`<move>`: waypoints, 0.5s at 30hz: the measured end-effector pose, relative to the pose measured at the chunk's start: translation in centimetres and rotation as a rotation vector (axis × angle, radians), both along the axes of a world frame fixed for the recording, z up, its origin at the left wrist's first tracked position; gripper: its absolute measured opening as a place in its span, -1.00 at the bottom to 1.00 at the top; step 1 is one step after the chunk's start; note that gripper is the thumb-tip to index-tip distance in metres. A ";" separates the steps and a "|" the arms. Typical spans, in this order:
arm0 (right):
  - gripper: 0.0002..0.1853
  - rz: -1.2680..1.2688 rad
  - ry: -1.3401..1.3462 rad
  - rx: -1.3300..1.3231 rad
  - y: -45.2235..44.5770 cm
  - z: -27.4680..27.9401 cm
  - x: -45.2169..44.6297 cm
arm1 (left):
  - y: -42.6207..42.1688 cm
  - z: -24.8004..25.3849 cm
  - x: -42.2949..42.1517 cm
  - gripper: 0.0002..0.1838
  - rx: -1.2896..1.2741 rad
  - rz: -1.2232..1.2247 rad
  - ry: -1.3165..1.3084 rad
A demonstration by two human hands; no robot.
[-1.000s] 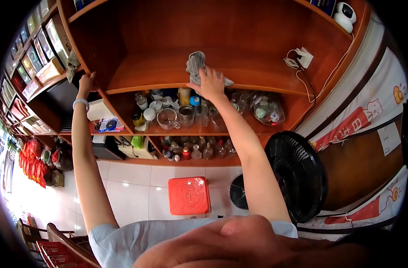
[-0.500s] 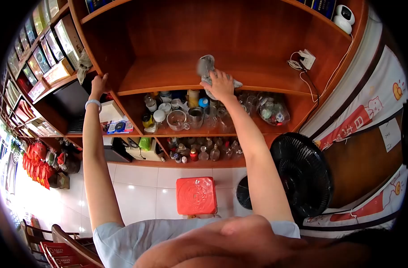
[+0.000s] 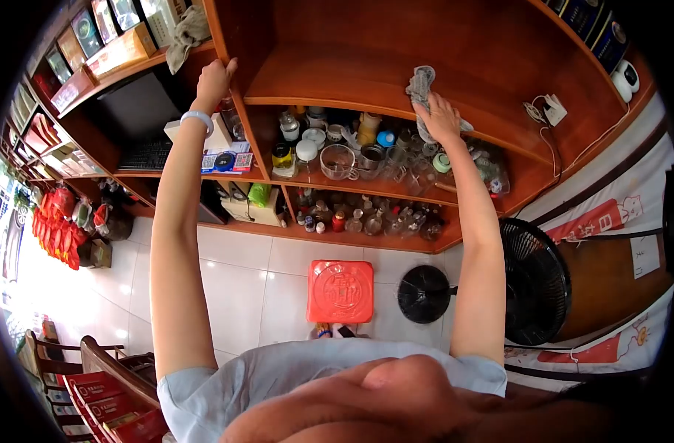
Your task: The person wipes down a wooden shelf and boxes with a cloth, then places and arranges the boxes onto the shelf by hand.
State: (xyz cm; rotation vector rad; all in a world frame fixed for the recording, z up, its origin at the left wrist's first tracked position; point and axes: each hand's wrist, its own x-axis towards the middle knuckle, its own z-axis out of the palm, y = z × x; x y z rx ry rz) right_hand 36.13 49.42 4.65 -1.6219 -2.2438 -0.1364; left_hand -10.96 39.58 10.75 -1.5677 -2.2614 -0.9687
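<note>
My right hand (image 3: 440,118) presses a grey cloth (image 3: 421,85) onto the front edge of the wide wooden shelf (image 3: 337,77); part of the cloth lies on the board beyond my fingers. With its fingers wrapped round the upright wooden divider (image 3: 237,111), my left hand (image 3: 214,80) grips the cabinet at the left of that shelf. Below the board stand glass cups and jars, among them a large glass mug (image 3: 337,162). Another cloth (image 3: 187,37) hangs over a shelf edge close to my left hand.
Small bottles (image 3: 354,221) line the lowest shelf. A red stool (image 3: 341,292) stands on the tiled floor, with a black fan (image 3: 536,280) to its right. A white socket with cables (image 3: 554,109) is at the shelf's right. Wooden chairs (image 3: 108,369) stand at lower left.
The view has shifted, so the cabinet and stool appear elsewhere in it. My right hand remains on the grey cloth at the shelf edge, and my left hand still holds the divider.
</note>
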 end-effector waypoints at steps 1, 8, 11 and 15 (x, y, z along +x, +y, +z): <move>-0.26 0.007 0.011 -0.005 0.1 -0.1 0.0 | -0.1 -0.1 0.0 -0.42 0.023 -0.013 0.011; -0.24 -0.032 -0.012 -0.024 0.0 0.2 -0.2 | -0.1 -0.1 0.2 -0.42 0.012 -0.016 0.005; -0.23 -0.026 -0.006 -0.022 0.2 0.1 -0.1 | -0.3 0.2 0.6 -0.42 0.007 -0.012 -0.028; -0.22 -0.038 -0.019 -0.022 0.6 0.2 -0.1 | -0.6 0.3 1.0 -0.43 0.023 0.001 -0.037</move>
